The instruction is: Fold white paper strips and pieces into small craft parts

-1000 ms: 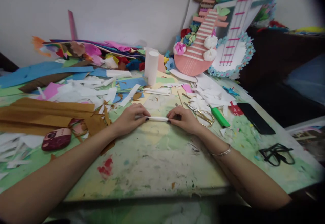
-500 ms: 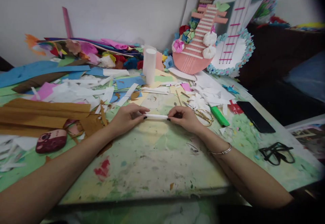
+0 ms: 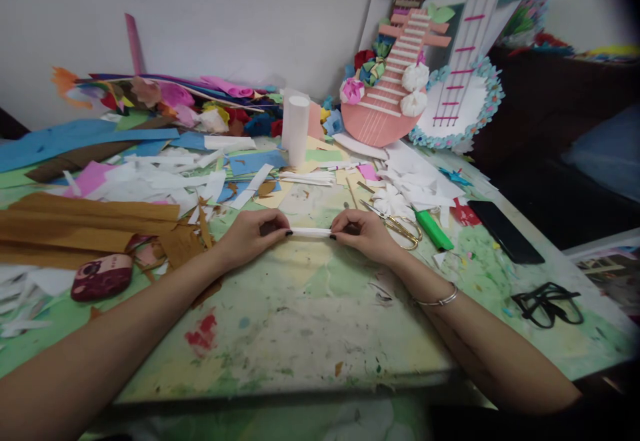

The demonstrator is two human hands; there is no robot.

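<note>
A thin rolled white paper strip (image 3: 311,232) lies across the paint-stained green table (image 3: 310,321). My left hand (image 3: 253,234) pinches its left end with curled fingers. My right hand (image 3: 363,233) pinches its right end the same way; a silver bangle (image 3: 439,299) sits on that wrist. Both hands rest low on the tabletop, knuckles up.
Gold-handled scissors (image 3: 397,225) and a green cutter (image 3: 433,229) lie right of my right hand. A black phone (image 3: 505,231), black glasses (image 3: 547,303), a white paper tube (image 3: 296,129), brown paper sheets (image 3: 90,224), a maroon case (image 3: 101,277), coloured scraps and paper guitar models (image 3: 395,87) crowd the table.
My hands stay on the strip's ends with small finger shifts; the left fingers curl in more tightly. The view tilted slightly.
</note>
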